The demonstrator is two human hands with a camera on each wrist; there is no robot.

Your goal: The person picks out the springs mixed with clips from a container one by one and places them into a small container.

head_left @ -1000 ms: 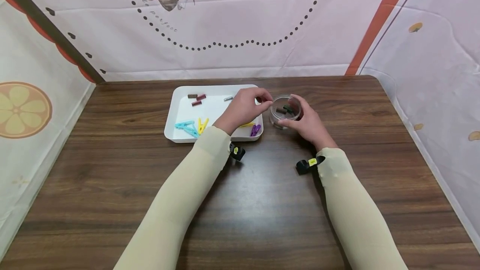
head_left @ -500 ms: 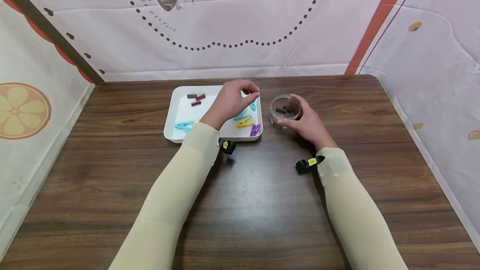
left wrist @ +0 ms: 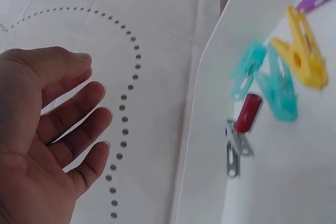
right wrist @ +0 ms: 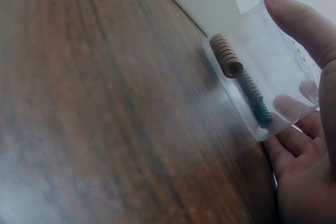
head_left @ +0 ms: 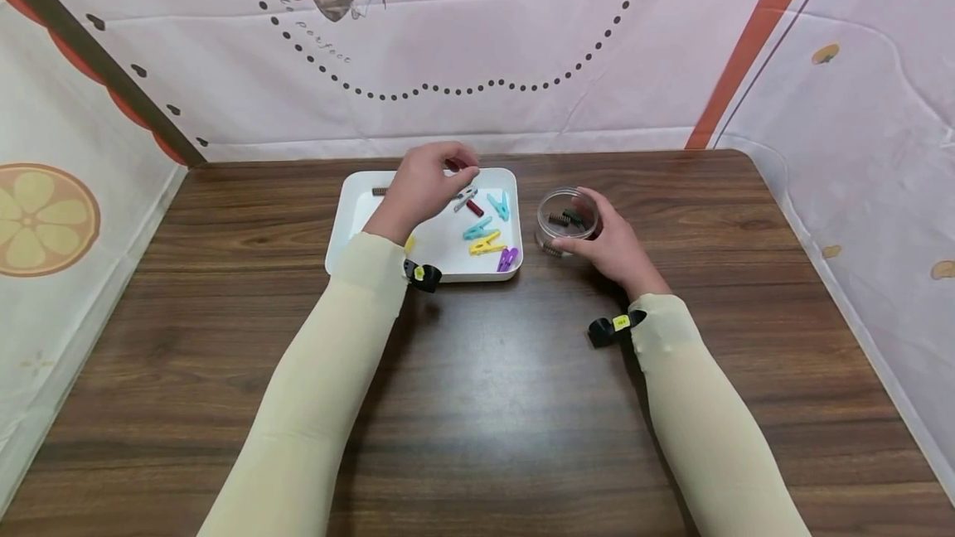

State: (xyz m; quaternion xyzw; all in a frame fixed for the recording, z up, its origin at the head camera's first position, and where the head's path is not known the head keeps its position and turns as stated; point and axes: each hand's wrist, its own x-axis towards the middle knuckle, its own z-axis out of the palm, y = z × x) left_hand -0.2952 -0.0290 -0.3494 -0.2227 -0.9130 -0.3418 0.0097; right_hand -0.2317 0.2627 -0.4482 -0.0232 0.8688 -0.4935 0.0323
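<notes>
"What does the right hand [head_left: 615,245] have?"

"The clear jar [right wrist: 270,35], gripped between thumb and fingers. It stands upright on the wooden table [head_left: 485,404], just right of the white tray [head_left: 448,262]."

"Anything inside?"

"A copper-brown spring [right wrist: 226,55] and a green spring [right wrist: 263,115], lying at the bottom (the rest is hard to make out through the wall)."

"And the left hand [head_left: 424,185]?"

"Over the tray's far side, fingers loosely bent and somewhat spread, with nothing visible in its grasp."

"What lies near it?"

"A silver clip [head_left: 464,200], and close against that a red spring [head_left: 475,208]. A brown spring [head_left: 379,191] shows on the hand's other side, in the far left corner."

"Farther out?"

"Two teal clothespins [head_left: 477,229], a yellow clothespin [head_left: 487,244], then a purple clothespin [head_left: 507,258] in the near right corner. Printed cloth [head_left: 522,31] hangs beyond the table."
</notes>
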